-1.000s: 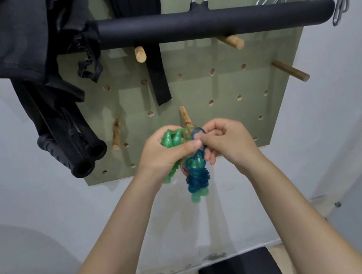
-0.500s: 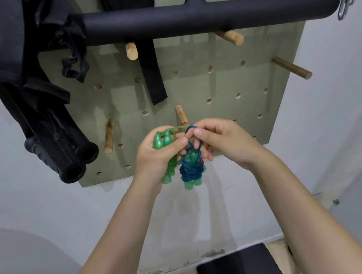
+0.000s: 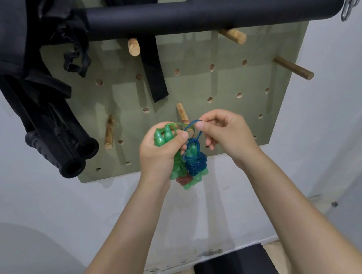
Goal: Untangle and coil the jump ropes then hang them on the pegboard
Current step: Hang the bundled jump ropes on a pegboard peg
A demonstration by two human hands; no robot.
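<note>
Left hand grips green jump rope bundle — red cord peeks below. Right hand pinches blue rope loop beside wooden peg on green pegboard; coiled blue bundle hangs between hands. Black foam bar above — black handles at left.

Blue rope, green handles, olive-green pegboard, black foam bar.

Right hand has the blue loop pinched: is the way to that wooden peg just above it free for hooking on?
Probably yes. The right hand holds the blue loop right at the wooden peg, whose shaft shows bare; the left hand with the green rope sits beside it.
</note>
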